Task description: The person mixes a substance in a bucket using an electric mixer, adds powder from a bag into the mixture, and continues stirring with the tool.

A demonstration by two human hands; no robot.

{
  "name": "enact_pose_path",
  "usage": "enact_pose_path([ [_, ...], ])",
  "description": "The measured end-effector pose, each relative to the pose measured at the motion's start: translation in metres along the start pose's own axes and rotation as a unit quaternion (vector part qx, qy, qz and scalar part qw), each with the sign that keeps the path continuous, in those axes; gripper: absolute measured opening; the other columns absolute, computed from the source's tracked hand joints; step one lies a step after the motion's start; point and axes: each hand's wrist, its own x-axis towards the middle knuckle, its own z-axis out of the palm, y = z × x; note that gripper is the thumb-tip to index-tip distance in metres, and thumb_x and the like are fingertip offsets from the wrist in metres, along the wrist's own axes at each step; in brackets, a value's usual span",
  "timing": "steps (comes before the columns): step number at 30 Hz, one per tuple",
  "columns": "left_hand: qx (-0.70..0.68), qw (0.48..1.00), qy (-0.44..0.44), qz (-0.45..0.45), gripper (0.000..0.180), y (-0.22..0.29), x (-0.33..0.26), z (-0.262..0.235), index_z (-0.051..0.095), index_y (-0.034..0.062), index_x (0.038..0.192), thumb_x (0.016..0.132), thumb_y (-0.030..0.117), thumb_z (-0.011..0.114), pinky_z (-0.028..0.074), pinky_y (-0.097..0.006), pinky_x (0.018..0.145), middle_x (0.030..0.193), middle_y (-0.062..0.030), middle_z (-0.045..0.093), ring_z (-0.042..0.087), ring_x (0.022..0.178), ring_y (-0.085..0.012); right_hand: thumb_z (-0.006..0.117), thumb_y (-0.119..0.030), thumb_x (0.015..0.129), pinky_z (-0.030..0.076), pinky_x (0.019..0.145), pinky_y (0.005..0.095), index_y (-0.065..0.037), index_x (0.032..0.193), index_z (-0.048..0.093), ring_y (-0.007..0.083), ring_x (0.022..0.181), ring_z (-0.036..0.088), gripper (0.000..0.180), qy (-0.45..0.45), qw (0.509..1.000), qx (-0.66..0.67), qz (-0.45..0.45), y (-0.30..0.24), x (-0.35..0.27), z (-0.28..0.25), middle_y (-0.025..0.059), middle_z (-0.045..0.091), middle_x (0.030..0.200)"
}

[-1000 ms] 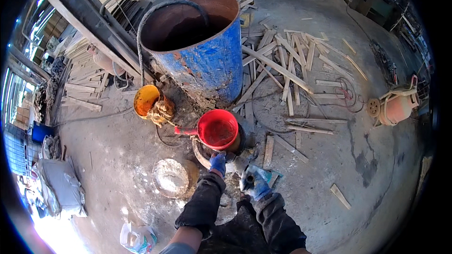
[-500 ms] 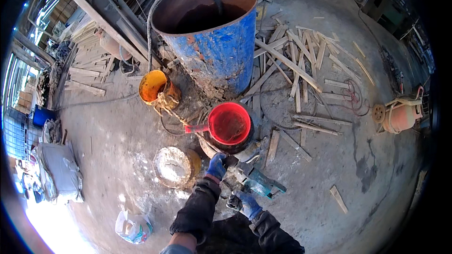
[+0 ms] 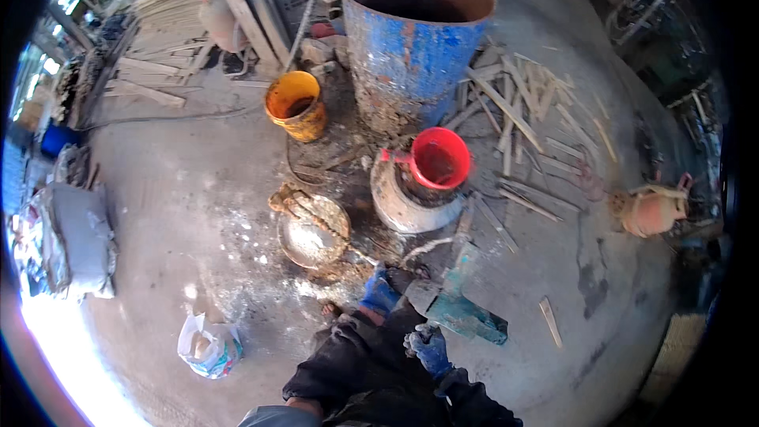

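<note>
My left hand (image 3: 379, 294), in a blue glove, is closed around the end of a rope (image 3: 324, 225). The rope runs from a knotted lump across the whitish, powder-covered top of a round bucket (image 3: 310, 251). My right hand (image 3: 431, 349), also gloved in blue, has its fingers curled; what they hold, if anything, is hidden. Close by it lies a teal tool (image 3: 466, 316) with a grey end. A red dipper (image 3: 439, 158) with a side handle rests on top of a wide pale container (image 3: 407, 215) ahead of my hands.
A yellow bucket (image 3: 299, 107) stands by a tall blue drum (image 3: 411, 63) with a hose over its rim. Loose wooden strips (image 3: 514, 119) lie to the right, near an orange machine (image 3: 655, 212). A white plastic bag (image 3: 209, 346) sits at lower left.
The knotted rope has gone from the yellow bucket to across the powdery bucket. My view has shifted, so the drum and dipper appear farther right. My left hand still grips the rope.
</note>
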Motion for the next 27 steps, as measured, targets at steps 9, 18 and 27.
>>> enact_pose_path([
  [9, 0.282, 0.957, -0.067, 0.026, 0.032, 0.044, -0.095, -0.045, 0.061, 0.0021, 0.101, 0.092, 0.030, 0.049, 0.049, -0.042, 0.085, 0.099, -0.0149, 0.065, 0.061, 0.090, -0.0270, 0.065, -0.018, 0.088, 0.042, 0.059, 0.0331, -0.006, 0.081, 0.058, 0.0128, 0.065, 0.051, 0.015, -0.099, 0.901, -0.398, -0.142, 0.023, -0.087, 0.052, 0.0014, 0.056, 0.072],
  [18, 0.197, 0.979, -0.047, -0.021, 0.030, 0.051, -0.123, -0.076, 0.062, 0.0050, 0.116, 0.087, 0.010, 0.058, 0.048, -0.031, 0.086, 0.112, -0.0081, 0.064, 0.061, 0.100, -0.0187, 0.068, -0.020, 0.084, 0.050, 0.079, 0.0360, -0.005, 0.108, 0.058, 0.0178, 0.087, 0.060, 0.029, -0.190, 0.924, -0.330, 0.027, -0.023, -0.142, 0.018, 0.0092, 0.064, 0.098],
  [27, 0.709, 0.700, -0.036, 0.075, 0.028, 0.049, -0.136, -0.036, 0.063, 0.0025, 0.112, 0.087, 0.004, 0.052, 0.049, -0.032, 0.084, 0.106, -0.0106, 0.066, 0.063, 0.095, -0.0231, 0.074, -0.024, 0.075, 0.040, 0.099, 0.0471, -0.008, 0.124, 0.054, 0.0319, 0.115, 0.050, 0.056, -0.161, 0.506, -0.715, -0.454, -0.247, -0.102, 0.058, 0.0133, 0.054, 0.124],
])
